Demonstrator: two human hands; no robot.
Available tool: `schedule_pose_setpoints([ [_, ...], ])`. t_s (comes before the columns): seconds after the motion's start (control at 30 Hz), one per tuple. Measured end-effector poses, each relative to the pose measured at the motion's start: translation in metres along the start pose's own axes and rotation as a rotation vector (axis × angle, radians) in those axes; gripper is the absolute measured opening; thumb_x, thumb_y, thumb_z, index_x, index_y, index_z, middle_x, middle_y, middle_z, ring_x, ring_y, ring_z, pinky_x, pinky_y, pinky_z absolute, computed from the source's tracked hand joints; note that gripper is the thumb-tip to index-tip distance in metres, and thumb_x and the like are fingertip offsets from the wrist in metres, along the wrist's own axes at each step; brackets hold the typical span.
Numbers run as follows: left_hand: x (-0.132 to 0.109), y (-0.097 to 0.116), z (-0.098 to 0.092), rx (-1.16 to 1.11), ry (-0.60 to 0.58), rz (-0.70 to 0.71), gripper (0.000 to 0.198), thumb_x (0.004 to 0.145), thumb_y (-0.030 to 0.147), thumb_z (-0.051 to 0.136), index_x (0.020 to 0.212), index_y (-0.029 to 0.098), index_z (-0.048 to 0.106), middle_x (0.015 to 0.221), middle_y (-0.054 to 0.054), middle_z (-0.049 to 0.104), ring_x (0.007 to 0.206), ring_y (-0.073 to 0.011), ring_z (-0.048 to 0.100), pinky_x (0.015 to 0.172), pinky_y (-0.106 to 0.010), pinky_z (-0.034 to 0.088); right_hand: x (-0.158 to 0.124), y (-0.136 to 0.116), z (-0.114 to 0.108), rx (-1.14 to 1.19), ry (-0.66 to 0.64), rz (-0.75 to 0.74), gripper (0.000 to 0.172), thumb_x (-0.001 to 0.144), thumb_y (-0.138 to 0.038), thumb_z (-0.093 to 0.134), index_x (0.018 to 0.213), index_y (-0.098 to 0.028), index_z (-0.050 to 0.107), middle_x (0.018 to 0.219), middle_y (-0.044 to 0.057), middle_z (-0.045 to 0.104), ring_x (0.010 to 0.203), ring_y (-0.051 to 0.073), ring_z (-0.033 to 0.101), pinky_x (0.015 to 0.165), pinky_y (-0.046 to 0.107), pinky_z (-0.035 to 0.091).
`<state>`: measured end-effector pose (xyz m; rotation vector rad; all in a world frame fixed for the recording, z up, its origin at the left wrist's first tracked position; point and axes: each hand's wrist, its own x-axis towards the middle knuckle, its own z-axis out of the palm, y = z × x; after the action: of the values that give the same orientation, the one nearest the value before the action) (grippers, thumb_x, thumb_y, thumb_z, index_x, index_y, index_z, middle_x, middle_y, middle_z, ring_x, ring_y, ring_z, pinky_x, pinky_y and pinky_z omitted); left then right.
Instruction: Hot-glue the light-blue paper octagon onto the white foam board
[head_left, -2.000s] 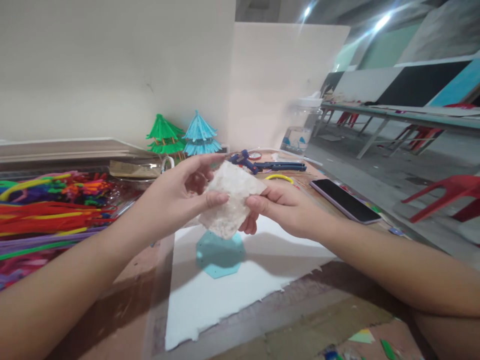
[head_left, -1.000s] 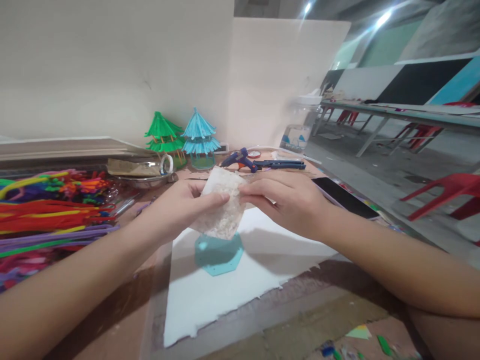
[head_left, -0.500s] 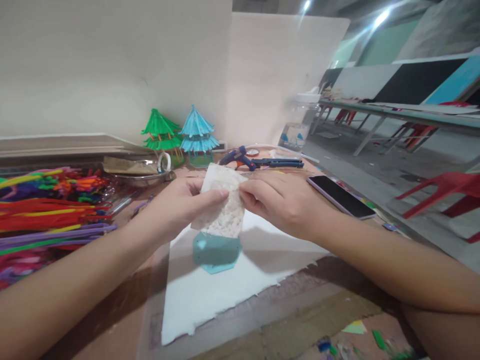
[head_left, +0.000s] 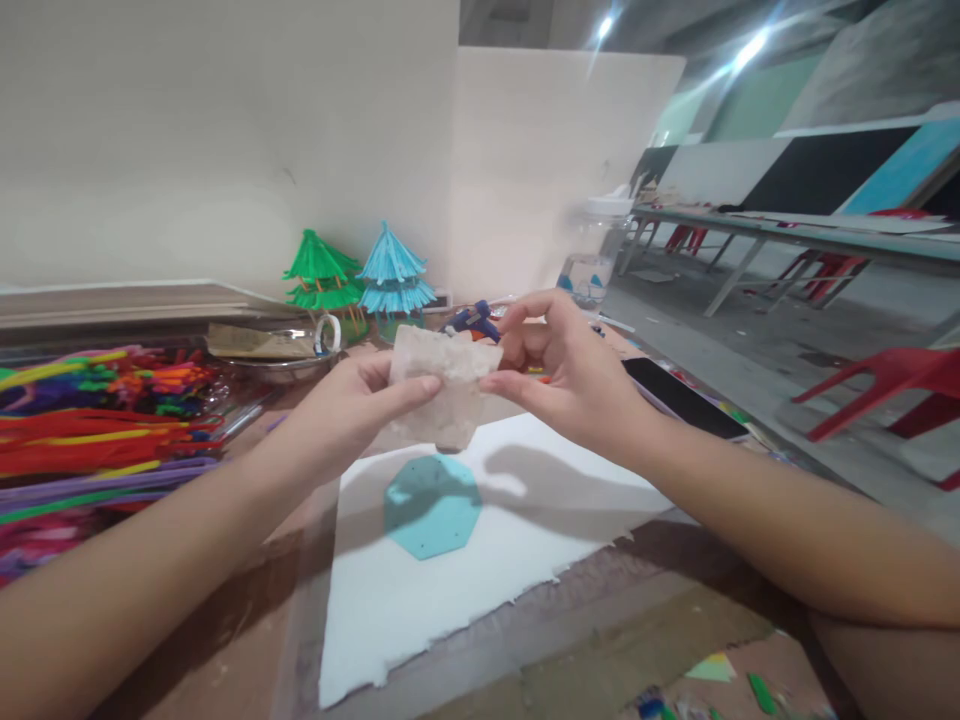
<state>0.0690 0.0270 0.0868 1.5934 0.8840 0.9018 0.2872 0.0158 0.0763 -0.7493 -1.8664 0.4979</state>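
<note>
A whitish, bumpy, see-through-edged packet (head_left: pixel 442 400) is held above the white sheet; what is in it I cannot make out. My left hand (head_left: pixel 367 400) grips its left side, thumb on the front face and fingers hidden behind. At its right edge is my right hand (head_left: pixel 551 365), thumb and curled forefinger apart, thumb tip at the packet's edge; whether it touches I cannot tell. Below lies a light-blue octagon (head_left: pixel 433 510) with small dark dots near its edge, flat on the white sheet (head_left: pixel 405 620). Hand shadows fall across both.
Behind are a green paper-like tree (head_left: pixel 322 270), a blue one (head_left: pixel 394 270) and a blue glue gun (head_left: pixel 474 318). Coloured pipe cleaners (head_left: pixel 97 430) and a metal bowl (head_left: pixel 277 368) lie left. A phone (head_left: pixel 682 400) and a bottle (head_left: pixel 592 250) stand right.
The packet has tipped and its lower end has risen, uncovering more of the octagon. My right hand's fingers have come apart from their pinch on the packet's edge and lifted slightly.
</note>
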Motion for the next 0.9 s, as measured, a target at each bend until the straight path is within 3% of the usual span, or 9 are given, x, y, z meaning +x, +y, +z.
schedule_pose_setpoints([
  [0.1, -0.004, 0.0, 0.001, 0.136, 0.019, 0.094, 0.035, 0.074, 0.05, 0.076, 0.089, 0.019, 0.08, 0.089, -0.007, 0.079, 0.074, -0.0223, 0.073, 0.068, -0.032, 0.061, 0.003, -0.002, 0.002, 0.174, -0.113, 0.197, 0.046, 0.086, -0.063, 0.068, 0.096, -0.024, 0.048, 0.06, -0.009, 0.052, 0.05, 0.01, 0.048, 0.047, 0.022, 0.035],
  [0.17, -0.007, 0.0, 0.0, 0.267, 0.048, 0.143, 0.035, 0.077, 0.051, 0.075, 0.09, 0.02, 0.08, 0.093, -0.007, 0.079, 0.079, -0.0227, 0.073, 0.068, -0.03, 0.059, 0.003, -0.005, 0.002, 0.203, -0.192, 0.278, 0.044, 0.089, -0.064, 0.063, 0.086, -0.023, 0.049, 0.053, -0.009, 0.05, 0.045, 0.009, 0.043, 0.044, 0.022, 0.031],
  [0.37, -0.011, 0.006, -0.001, 0.498, 0.064, 0.209, 0.037, 0.081, 0.055, 0.068, 0.081, 0.02, 0.079, 0.076, -0.003, 0.075, 0.068, -0.0183, 0.066, 0.057, -0.023, 0.05, 0.001, -0.019, 0.007, 0.166, -0.271, 0.358, 0.014, 0.092, -0.022, 0.055, 0.079, -0.021, 0.052, 0.056, -0.007, 0.054, 0.049, 0.009, 0.048, 0.047, 0.02, 0.036],
  [0.5, -0.015, 0.011, 0.003, 0.499, 0.08, 0.237, 0.038, 0.085, 0.053, 0.063, 0.076, 0.02, 0.078, 0.07, -0.002, 0.071, 0.062, -0.0162, 0.062, 0.05, -0.021, 0.044, 0.001, -0.024, 0.011, 0.297, -0.278, 0.499, 0.014, 0.085, -0.008, 0.052, 0.078, -0.02, 0.053, 0.059, -0.005, 0.061, 0.049, 0.008, 0.054, 0.048, 0.019, 0.043],
  [0.63, -0.014, 0.012, 0.003, 0.471, 0.128, 0.216, 0.04, 0.082, 0.054, 0.067, 0.068, 0.018, 0.074, 0.065, -0.002, 0.068, 0.057, -0.0146, 0.057, 0.046, -0.021, 0.04, 0.003, -0.018, 0.012, 0.318, -0.232, 0.513, 0.017, 0.077, -0.002, 0.053, 0.072, -0.019, 0.055, 0.055, -0.007, 0.059, 0.047, 0.007, 0.051, 0.046, 0.018, 0.04],
  [0.77, -0.005, 0.011, -0.007, 0.324, 0.227, 0.08, 0.044, 0.075, 0.06, 0.073, 0.08, 0.017, 0.077, 0.068, -0.003, 0.07, 0.052, -0.0134, 0.055, 0.044, -0.021, 0.038, 0.01, -0.01, 0.004, 0.357, -0.179, 0.466, 0.01, 0.08, -0.009, 0.059, 0.084, -0.018, 0.061, 0.058, -0.006, 0.063, 0.05, 0.008, 0.055, 0.049, 0.019, 0.045],
  [0.83, 0.0, 0.01, -0.013, 0.287, 0.264, 0.071, 0.048, 0.072, 0.063, 0.075, 0.083, 0.017, 0.078, 0.071, -0.003, 0.072, 0.054, -0.0135, 0.057, 0.046, -0.021, 0.039, 0.014, -0.01, -0.009, 0.372, -0.233, 0.438, 0.009, 0.083, -0.019, 0.068, 0.088, -0.019, 0.061, 0.066, -0.003, 0.07, 0.056, 0.01, 0.063, 0.054, 0.023, 0.053],
  [0.9, 0.003, 0.008, -0.02, 0.28, 0.275, 0.075, 0.053, 0.069, 0.068, 0.078, 0.082, 0.017, 0.078, 0.072, -0.004, 0.073, 0.056, -0.0147, 0.058, 0.047, -0.021, 0.04, 0.013, -0.015, -0.03, 0.338, -0.35, 0.398, 0.02, 0.085, -0.033, 0.074, 0.083, -0.02, 0.059, 0.071, 0.001, 0.074, 0.059, 0.013, 0.068, 0.057, 0.027, 0.057],
])
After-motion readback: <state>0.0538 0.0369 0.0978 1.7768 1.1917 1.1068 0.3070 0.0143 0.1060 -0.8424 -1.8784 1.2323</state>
